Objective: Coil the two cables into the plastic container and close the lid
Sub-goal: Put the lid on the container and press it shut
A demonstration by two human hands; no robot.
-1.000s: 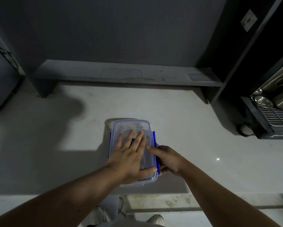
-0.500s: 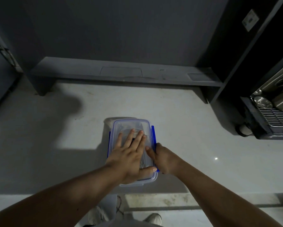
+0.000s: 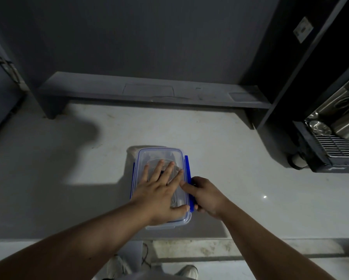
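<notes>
Container [image 3: 167,224] sits near the front edge of the pale counter [image 3: 240,158], clear lid [image 3: 161,155] on top. The left hand [image 3: 161,191] lies flat on the lid, fingers [image 3: 159,168] spread. The right hand [image 3: 207,197] curls round the blue clip [image 3: 186,166] on the container's right side, thumb on the lid; cables [image 3: 176,200] show dimly inside

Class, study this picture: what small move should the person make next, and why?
Probably press the blue clip down with the right hand. The left hand lies flat on the lid, and the right hand grips that clip.
</notes>
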